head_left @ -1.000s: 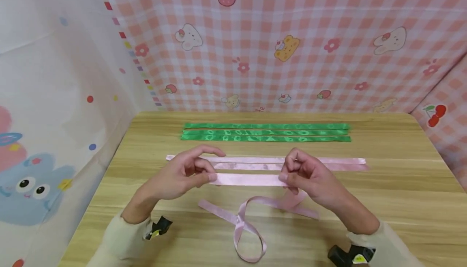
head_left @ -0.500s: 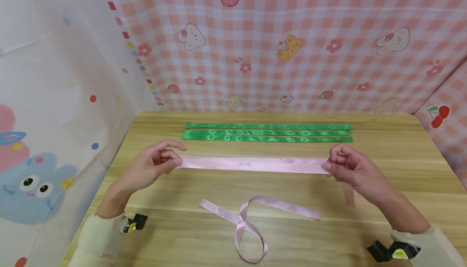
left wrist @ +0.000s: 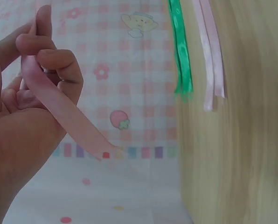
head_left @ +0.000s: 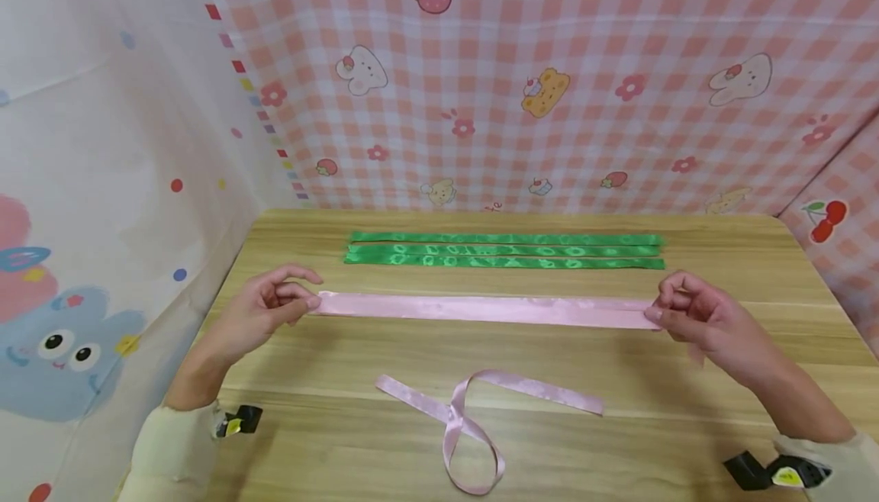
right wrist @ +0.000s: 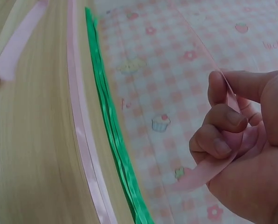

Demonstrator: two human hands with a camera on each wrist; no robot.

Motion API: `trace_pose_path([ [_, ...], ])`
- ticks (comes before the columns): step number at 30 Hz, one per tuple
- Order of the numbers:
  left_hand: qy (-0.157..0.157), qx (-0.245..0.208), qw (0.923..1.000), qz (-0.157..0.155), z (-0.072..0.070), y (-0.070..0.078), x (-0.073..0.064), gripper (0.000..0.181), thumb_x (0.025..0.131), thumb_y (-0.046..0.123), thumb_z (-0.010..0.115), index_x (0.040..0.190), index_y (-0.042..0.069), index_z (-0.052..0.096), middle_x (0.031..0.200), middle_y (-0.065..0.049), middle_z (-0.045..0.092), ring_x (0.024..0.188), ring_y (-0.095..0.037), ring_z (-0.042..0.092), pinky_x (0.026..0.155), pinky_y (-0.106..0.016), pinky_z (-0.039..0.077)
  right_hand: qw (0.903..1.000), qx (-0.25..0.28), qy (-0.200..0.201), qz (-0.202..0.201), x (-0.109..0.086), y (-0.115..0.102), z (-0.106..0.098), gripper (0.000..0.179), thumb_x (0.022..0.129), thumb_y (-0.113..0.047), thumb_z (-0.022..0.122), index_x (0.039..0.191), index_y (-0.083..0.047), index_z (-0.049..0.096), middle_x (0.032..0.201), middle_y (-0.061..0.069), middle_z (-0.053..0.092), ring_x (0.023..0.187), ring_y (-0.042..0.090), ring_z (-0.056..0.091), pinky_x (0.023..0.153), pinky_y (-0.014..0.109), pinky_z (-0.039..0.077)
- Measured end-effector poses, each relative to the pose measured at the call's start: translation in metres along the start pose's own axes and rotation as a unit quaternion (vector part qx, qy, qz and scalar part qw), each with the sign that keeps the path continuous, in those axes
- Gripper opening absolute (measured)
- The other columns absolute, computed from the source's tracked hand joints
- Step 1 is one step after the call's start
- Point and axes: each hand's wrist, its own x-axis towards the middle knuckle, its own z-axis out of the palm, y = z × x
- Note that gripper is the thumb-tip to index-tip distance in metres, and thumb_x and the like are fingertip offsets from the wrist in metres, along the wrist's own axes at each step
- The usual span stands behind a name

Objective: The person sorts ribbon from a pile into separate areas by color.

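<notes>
A pink satin ribbon (head_left: 481,311) is stretched taut from side to side above the table. My left hand (head_left: 250,315) pinches it near its left end between thumb and index finger. In the left wrist view a short tail (left wrist: 73,116) hangs past the palm. On the other side, my right hand (head_left: 714,330) pinches the ribbon, with a loose tail (right wrist: 199,177) below its curled fingers in the right wrist view. Two more pink ribbons (right wrist: 83,140) lie side by side on the table, mostly covered by the stretched one in the head view.
Several green ribbons (head_left: 504,250) lie parallel along the back of the wooden table (head_left: 330,448). Nearer the front is a pink ribbon crossed into a loop (head_left: 451,416). A checked cloth (head_left: 494,105) hangs behind the table, and a white cloth (head_left: 137,143) at the left.
Both hands have moved apart, the left leftward and the right rightward, drawing out a longer stretch of pink ribbon. It has also shifted back, over the two pink ribbons on the table.
</notes>
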Motion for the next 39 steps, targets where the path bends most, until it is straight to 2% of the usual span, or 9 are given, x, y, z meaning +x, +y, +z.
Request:
trace_pose_path([
  [5,0.018,0.005,0.9996,-0.020,-0.004,-0.009,-0.002,0.020,0.096,0.009,0.065,0.115,0.013,0.058,0.079,0.009,0.069,0.064,-0.012,0.053,0.060,-0.026,0.045,0.9996,-0.009,0.024,-0.010,-0.010,0.004,-0.016,0.024,0.095,0.018,0.048,0.099,-0.006,0.048,0.086,-0.003,0.059,0.071,0.009,0.054,0.056,0.026,0.042],
  [9,-0.003,0.000,0.9993,-0.036,-0.006,-0.019,-0.006,0.019,0.097,0.007,0.062,0.116,0.011,0.059,0.084,0.005,0.071,0.068,-0.011,0.058,0.064,-0.026,0.049,0.9993,-0.021,0.031,-0.001,-0.019,0.011,-0.030,0.025,0.093,0.021,0.048,0.097,-0.004,0.049,0.088,-0.003,0.061,0.080,0.004,0.062,0.062,0.022,0.048],
  [13,-0.049,-0.014,0.9972,-0.055,-0.003,-0.034,-0.010,0.024,0.098,0.004,0.060,0.122,0.002,0.057,0.094,-0.002,0.074,0.077,-0.020,0.066,0.070,-0.029,0.054,0.9961,-0.073,0.030,0.040,-0.028,0.022,-0.043,0.018,0.095,0.015,0.051,0.099,-0.003,0.050,0.082,-0.002,0.057,0.070,0.009,0.055,0.052,0.032,0.037],
  [16,-0.059,-0.008,0.9952,-0.078,0.001,-0.045,-0.011,0.031,0.096,0.005,0.063,0.124,-0.004,0.055,0.095,-0.005,0.075,0.078,-0.025,0.068,0.069,-0.031,0.055,0.9926,-0.099,0.015,0.069,-0.034,0.033,-0.050,0.013,0.098,0.009,0.050,0.100,-0.004,0.048,0.076,0.000,0.049,0.062,0.021,0.042,0.051,0.039,0.030],
  [19,-0.046,0.007,0.9934,-0.105,0.004,-0.055,-0.011,0.033,0.093,0.006,0.067,0.122,-0.005,0.055,0.090,-0.007,0.074,0.073,-0.024,0.067,0.064,-0.031,0.054,0.9914,-0.095,-0.004,0.091,-0.040,0.045,-0.056,0.011,0.100,0.006,0.049,0.101,-0.005,0.047,0.073,0.001,0.045,0.060,0.029,0.035,0.050,0.043,0.026],
  [22,-0.037,0.014,0.9913,-0.126,0.007,-0.062,-0.011,0.030,0.093,0.005,0.067,0.119,-0.006,0.056,0.089,-0.010,0.073,0.072,-0.021,0.065,0.062,-0.029,0.052,0.9919,-0.081,-0.011,0.097,-0.045,0.056,-0.060,0.012,0.100,0.006,0.049,0.099,-0.006,0.047,0.074,0.000,0.046,0.059,0.030,0.036,0.050,0.044,0.026],
  [28,-0.043,0.008,0.9882,-0.147,0.006,-0.072,-0.013,0.030,0.093,-0.001,0.063,0.120,-0.009,0.054,0.093,-0.015,0.071,0.075,-0.017,0.065,0.064,-0.027,0.054,0.9884,-0.086,0.031,0.122,-0.052,0.073,-0.063,0.016,0.099,0.006,0.051,0.094,-0.008,0.048,0.069,-0.002,0.048,0.056,0.023,0.042,0.048,0.042,0.029],
  [34,0.001,0.032,0.9850,-0.170,0.006,-0.078,-0.014,0.029,0.092,0.001,0.066,0.119,-0.005,0.057,0.091,-0.012,0.073,0.073,-0.018,0.066,0.064,-0.027,0.053,0.9737,-0.132,0.081,0.168,-0.058,0.080,-0.070,0.011,0.099,-0.001,0.056,0.093,-0.008,0.050,0.071,-0.005,0.057,0.058,0.015,0.048,0.047,0.034,0.038],
  [39,0.018,0.020,0.9836,-0.178,0.006,-0.084,-0.013,0.027,0.095,-0.001,0.061,0.121,-0.005,0.055,0.093,-0.012,0.073,0.076,-0.017,0.066,0.066,-0.027,0.054,0.9741,-0.135,0.084,0.161,-0.062,0.088,-0.079,0.009,0.100,-0.001,0.054,0.096,-0.008,0.051,0.081,-0.008,0.068,0.059,0.012,0.052,0.049,0.030,0.043],
])
